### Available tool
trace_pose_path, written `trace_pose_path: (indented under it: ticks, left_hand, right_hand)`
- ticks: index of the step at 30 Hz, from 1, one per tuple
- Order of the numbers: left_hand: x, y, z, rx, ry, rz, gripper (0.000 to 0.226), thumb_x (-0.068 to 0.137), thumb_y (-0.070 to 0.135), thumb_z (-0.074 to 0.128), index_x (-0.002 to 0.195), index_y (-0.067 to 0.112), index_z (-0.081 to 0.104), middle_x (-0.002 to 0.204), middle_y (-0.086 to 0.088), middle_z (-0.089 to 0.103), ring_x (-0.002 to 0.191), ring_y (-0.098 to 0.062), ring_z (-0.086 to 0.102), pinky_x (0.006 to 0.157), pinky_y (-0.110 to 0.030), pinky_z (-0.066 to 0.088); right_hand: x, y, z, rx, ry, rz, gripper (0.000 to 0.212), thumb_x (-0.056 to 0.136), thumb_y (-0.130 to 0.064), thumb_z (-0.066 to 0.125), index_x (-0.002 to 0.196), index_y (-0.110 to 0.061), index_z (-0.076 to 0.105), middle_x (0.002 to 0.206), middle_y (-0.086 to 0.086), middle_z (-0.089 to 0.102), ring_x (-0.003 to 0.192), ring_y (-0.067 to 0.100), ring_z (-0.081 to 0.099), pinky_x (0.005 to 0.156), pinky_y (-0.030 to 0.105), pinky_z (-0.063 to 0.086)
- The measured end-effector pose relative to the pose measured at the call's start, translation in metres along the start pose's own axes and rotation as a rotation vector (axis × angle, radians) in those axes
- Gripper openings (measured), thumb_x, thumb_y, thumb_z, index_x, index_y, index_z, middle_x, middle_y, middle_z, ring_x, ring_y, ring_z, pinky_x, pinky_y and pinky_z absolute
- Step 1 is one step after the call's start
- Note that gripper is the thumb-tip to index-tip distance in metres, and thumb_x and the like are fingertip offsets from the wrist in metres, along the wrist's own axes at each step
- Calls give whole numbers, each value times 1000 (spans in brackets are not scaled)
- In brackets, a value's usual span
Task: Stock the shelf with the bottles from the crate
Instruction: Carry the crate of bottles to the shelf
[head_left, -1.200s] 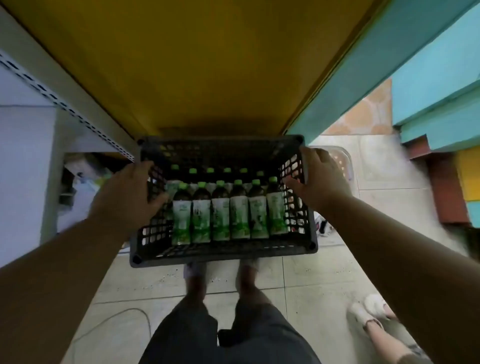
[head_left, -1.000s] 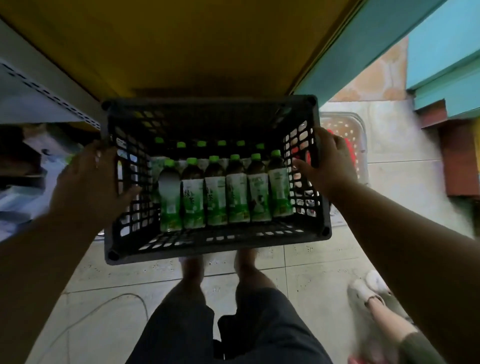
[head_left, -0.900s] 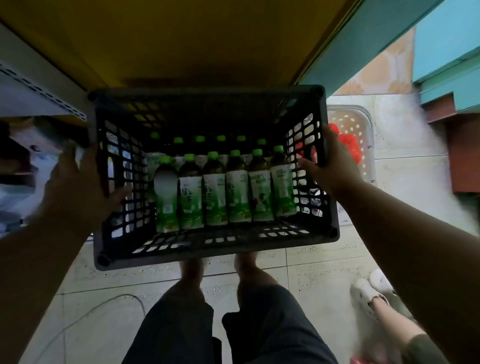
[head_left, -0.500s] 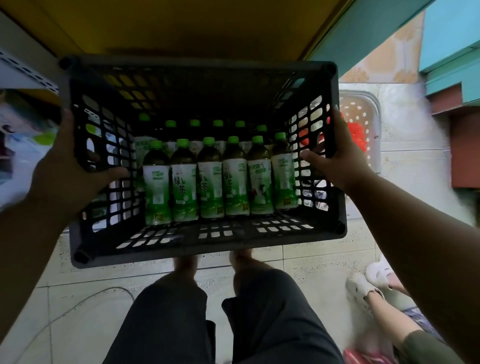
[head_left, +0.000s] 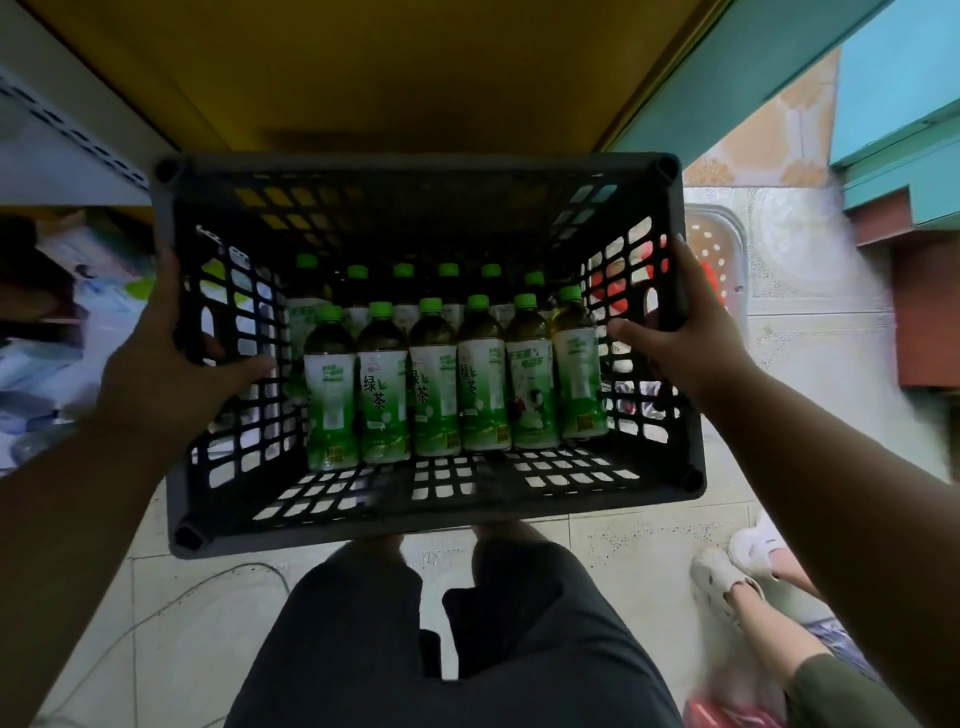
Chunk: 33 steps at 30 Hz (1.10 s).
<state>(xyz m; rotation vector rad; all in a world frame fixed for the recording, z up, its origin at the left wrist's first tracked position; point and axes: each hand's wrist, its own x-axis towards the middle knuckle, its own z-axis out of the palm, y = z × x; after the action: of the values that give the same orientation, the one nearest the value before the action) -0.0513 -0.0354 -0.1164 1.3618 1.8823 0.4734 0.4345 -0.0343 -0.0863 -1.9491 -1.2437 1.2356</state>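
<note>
A black lattice crate (head_left: 415, 499) hangs in the air in front of me, above my legs. My left hand (head_left: 166, 374) grips its left wall, thumb inside. My right hand (head_left: 685, 338) grips the right wall, thumb inside too. Inside stand several green tea bottles (head_left: 434, 384) with green caps and white-green labels, in two rows against the far side. A yellow shelf board (head_left: 389, 67) lies just beyond the crate's far rim.
A white perforated shelf upright (head_left: 67, 130) runs at the upper left, with packaged goods (head_left: 62, 312) below it. A pale basket with red contents (head_left: 719, 260) sits on the tiled floor at right. Another person's feet in white shoes (head_left: 727, 577) are at lower right. Teal shelving (head_left: 893, 104) stands beyond.
The crate has come up from the floor and closer to me, filling more of the view. Both hands kept their hold on its side walls.
</note>
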Motion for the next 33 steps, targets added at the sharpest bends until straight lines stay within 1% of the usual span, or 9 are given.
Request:
trace_pose_path:
  ticks: [3, 7, 13, 16, 20, 24, 27, 30, 33]
  left_hand:
    - [-28, 31, -31, -3, 10, -16, 116, 56, 57, 82, 147, 67, 11, 81, 19, 66, 79, -1, 62, 77, -43, 56]
    - [-71, 75, -69, -39, 1, -45, 114, 56, 59, 82, 144, 71, 11, 81, 16, 66, 79, -2, 63, 64, -27, 49]
    - [-137, 121, -93, -8, 97, -79, 114, 62, 60, 83, 144, 71, 5, 76, 8, 66, 77, -7, 62, 66, -28, 46]
    - [-178, 143, -88, -32, 151, -120, 112, 57, 64, 82, 145, 70, 11, 98, 6, 71, 87, -15, 65, 78, -36, 52]
    - [-243, 157, -77, -88, 341, -187, 107, 63, 51, 89, 133, 81, 14, 104, 47, 56, 82, 23, 54, 79, -13, 43]
    - [-303, 151, -67, -185, 391, -359, 114, 58, 63, 85, 146, 67, 14, 114, 8, 71, 85, -6, 62, 74, -23, 49]
    - [-368, 134, -62, -276, 484, -444, 117, 47, 71, 78, 145, 69, 14, 94, 9, 70, 79, -10, 65, 70, -28, 53]
    - [-428, 111, -57, -339, 577, -532, 115, 53, 62, 85, 147, 65, 20, 101, 2, 71, 84, -14, 67, 76, -35, 57]
    - [-494, 78, -55, -397, 670, -642, 112, 61, 48, 90, 146, 65, 20, 110, -1, 70, 88, -14, 67, 81, -37, 57]
  right_hand:
    - [-30, -32, -22, -30, -22, -10, 108, 68, -24, 90, 149, -53, 25, 136, -22, 58, 106, 11, 69, 90, 39, 58]
    - [-76, -73, -51, -68, 2, -35, 109, 65, -32, 91, 148, -53, 24, 137, -20, 55, 95, -15, 63, 76, 11, 51]
    - [-115, -106, -92, -68, -8, -50, 118, 41, -68, 87, 142, -64, 24, 132, -21, 60, 110, 2, 64, 97, 39, 51]
    - [-117, -110, -111, -87, -61, -111, 119, 33, -79, 81, 137, -71, 25, 136, -16, 58, 114, 13, 64, 98, 48, 52]
    - [-105, -129, -125, -172, -196, -203, 120, 32, -83, 79, 138, -71, 26, 130, -11, 64, 101, 17, 69, 84, 53, 58]
    - [-101, -152, -123, -272, -317, -262, 126, 31, -83, 80, 142, -67, 22, 133, -6, 63, 100, 21, 70, 87, 54, 57]
    - [-111, -176, -95, -338, -449, -353, 130, 33, -81, 82, 145, -63, 19, 140, -7, 58, 110, 17, 67, 92, 53, 54]
    - [-131, -196, -58, -369, -595, -471, 127, 44, -68, 87, 151, -52, 20, 154, -6, 42, 135, 22, 46, 108, 53, 42]
    - [-168, -211, -10, -451, -674, -534, 122, 45, -67, 85, 145, -65, 15, 160, -16, 27, 131, 20, 46, 105, 48, 41]
